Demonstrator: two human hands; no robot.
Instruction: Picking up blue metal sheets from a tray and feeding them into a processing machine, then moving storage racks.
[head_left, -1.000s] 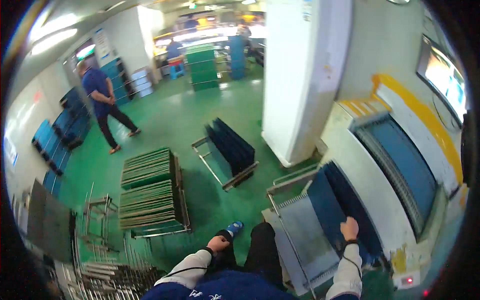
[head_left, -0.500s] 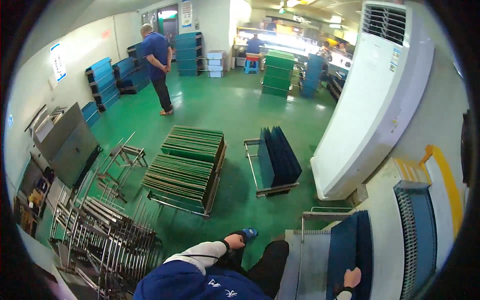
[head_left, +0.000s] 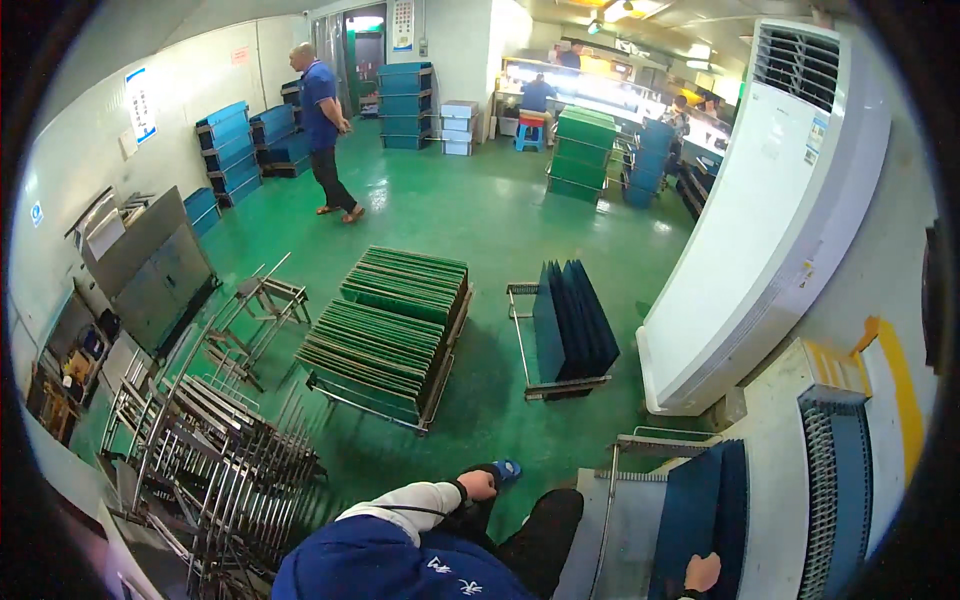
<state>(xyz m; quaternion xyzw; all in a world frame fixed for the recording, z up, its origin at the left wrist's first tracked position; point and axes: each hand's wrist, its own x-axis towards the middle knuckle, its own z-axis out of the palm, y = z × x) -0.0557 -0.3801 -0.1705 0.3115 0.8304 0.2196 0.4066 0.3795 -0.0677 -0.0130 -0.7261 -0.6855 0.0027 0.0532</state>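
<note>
My right hand [head_left: 703,572] is at the lower right, its fingers curled at the dark blue panels [head_left: 688,510]. These flat panels stand upright, close together, in a metal rack [head_left: 607,500] beside my leg. Part of that hand's grip is hidden, and its wrist is at the picture's lower edge. My left hand [head_left: 478,484] is closed near my knee, below a pale sleeve with a dark wrist cuff, and nothing shows in it.
Ahead stands a rack of green panels [head_left: 385,330]; right of it, a smaller rack holds blue panels [head_left: 575,325]. Empty metal racks [head_left: 215,450] pile up at left. A tall white air conditioner [head_left: 760,220] stands right. A person [head_left: 322,130] walks at far left.
My view has shifted slightly, so the room appears further right. The person at far left has gone from standing to mid-stride. Both my hands stay in nearly the same places.
</note>
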